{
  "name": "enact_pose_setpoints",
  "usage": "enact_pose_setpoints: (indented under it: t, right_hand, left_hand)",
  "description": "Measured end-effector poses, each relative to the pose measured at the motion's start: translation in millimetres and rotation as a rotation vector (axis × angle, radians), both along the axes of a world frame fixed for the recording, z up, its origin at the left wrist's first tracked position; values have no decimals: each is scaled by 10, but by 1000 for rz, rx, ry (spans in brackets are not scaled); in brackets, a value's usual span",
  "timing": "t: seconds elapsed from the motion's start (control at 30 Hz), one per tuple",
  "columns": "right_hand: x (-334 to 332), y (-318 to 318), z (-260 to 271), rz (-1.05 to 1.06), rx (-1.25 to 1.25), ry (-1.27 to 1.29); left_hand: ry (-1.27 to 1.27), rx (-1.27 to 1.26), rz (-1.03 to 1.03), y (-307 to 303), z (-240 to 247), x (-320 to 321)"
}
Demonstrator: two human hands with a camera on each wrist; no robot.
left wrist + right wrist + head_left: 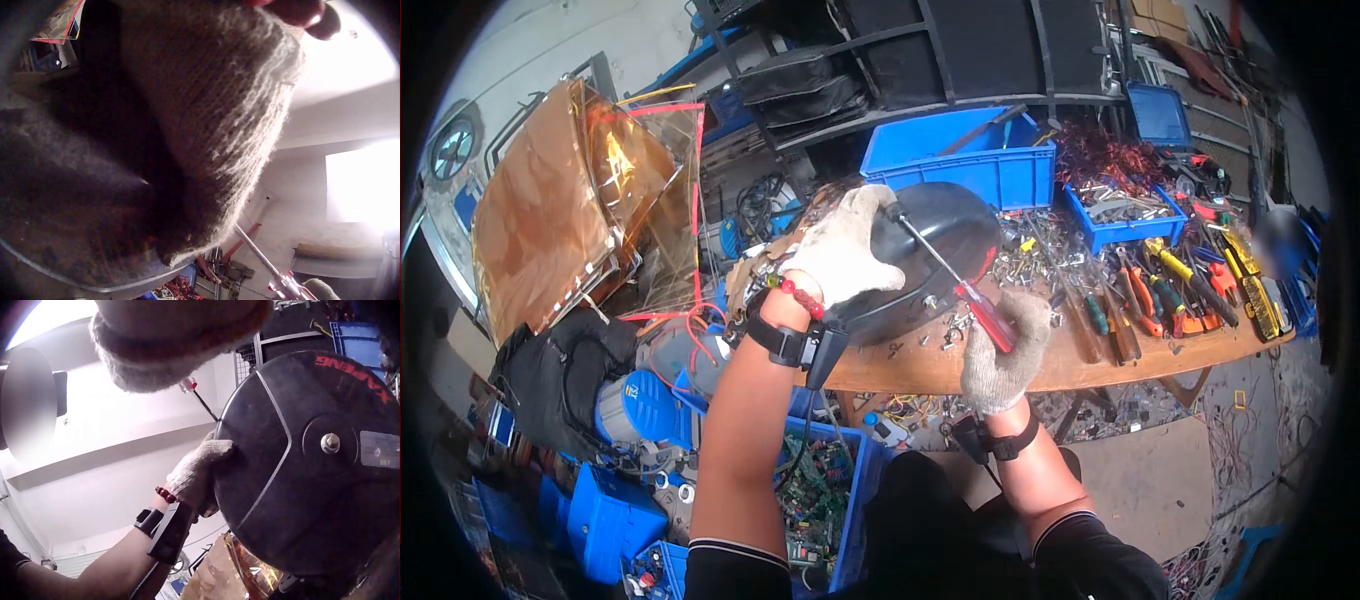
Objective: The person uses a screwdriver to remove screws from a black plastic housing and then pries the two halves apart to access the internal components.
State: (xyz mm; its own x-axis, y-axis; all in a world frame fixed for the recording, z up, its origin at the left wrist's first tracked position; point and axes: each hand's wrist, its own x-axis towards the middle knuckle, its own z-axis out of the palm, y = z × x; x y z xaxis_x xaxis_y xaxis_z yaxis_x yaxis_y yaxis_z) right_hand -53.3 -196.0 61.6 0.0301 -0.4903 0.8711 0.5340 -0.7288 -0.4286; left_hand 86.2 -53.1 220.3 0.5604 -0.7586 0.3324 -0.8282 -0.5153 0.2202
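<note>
A black round casing (955, 215) stands on edge on the wooden table; red lettering and a central nut (330, 443) show on its face in the right wrist view. My gloved left hand (840, 245) grips its upper rim, the thumb laid over one face. In my gloved right hand (1020, 350) is a screwdriver (988, 315) with a clear red handle. Its shaft slants up to the casing's rim, the tip right at the left hand's fingers. Glove fabric fills much of the left wrist view and hides the tip there.
Loose screws and metal bits (1030, 265) lie beside the casing. Pliers, screwdrivers and cutters (1165, 290) cover the table's right side. Behind stand a large blue crate (960, 170) and a smaller blue tray (1135, 232) of scrap. A blue bin (860, 500) of circuit boards sits below the table.
</note>
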Motion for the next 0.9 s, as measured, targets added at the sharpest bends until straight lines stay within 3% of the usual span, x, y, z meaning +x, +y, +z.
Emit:
enact_pose_setpoints:
  t: [0.07, 0.13, 0.3, 0.37, 0.43, 0.53, 0.67, 0.83, 0.9]
  right_hand:
    - [-14, -34, 17, -23, -33, -20]
    - [-74, -94, -21, 47, -22, 166]
    - [10, -26, -57, 73, 108, 74]
    - [-5, -46, 35, -64, -36, 32]
    - [18, -33, 35, -93, -22, 16]
    - [-19, -63, -2, 43, 12, 159]
    - [106, 8, -96, 122, 141, 67]
    - [45, -6, 79, 15, 84, -3]
    - [24, -63, 9, 56, 53, 147]
  left_hand:
    - [18, -51, 32, -6, 19, -54]
    - [9, -64, 6, 13, -36, 62]
    - [20, -37, 37, 18, -50, 92]
    - [18, -24, 33, 16, -54, 87]
    - [23, -19, 21, 29, -54, 89]
    - [71, -45, -13, 36, -73, 116]
    - [93, -94, -5, 66, -116, 182]
    - [69, -117, -32, 62, -128, 180]
    - [108, -141, -11, 57, -125, 162]
